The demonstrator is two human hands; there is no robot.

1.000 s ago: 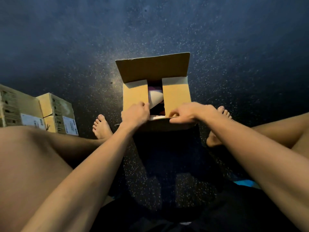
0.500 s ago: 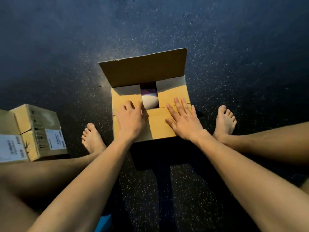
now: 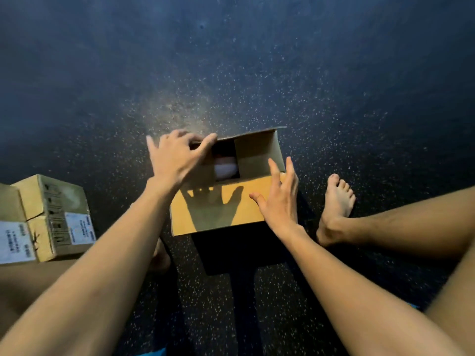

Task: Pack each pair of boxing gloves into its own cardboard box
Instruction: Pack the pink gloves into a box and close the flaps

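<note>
A cardboard box [image 3: 218, 209] stands on the dark speckled floor between my feet. Its near flap lies folded down flat and the side flaps are folded in. Through the gap left between them a white and purple boxing glove [image 3: 225, 168] shows inside. My left hand [image 3: 174, 160] reaches over the box's far left corner, its fingers curled on the edge of the far flap, which leans in over the opening. My right hand [image 3: 279, 201] hovers with spread fingers just above the box's right side, holding nothing.
Two closed cardboard boxes [image 3: 51, 217] with white labels stand on the floor at the left, beside my left leg. My bare right foot [image 3: 336, 204] rests just right of the box. A patch of blue [image 3: 154, 352] shows at the bottom edge.
Both hands lifted off the near flap, which stays down. The left hand moved to the far flap, which has tipped from upright down toward the opening. The right hand rose, fingers spread.
</note>
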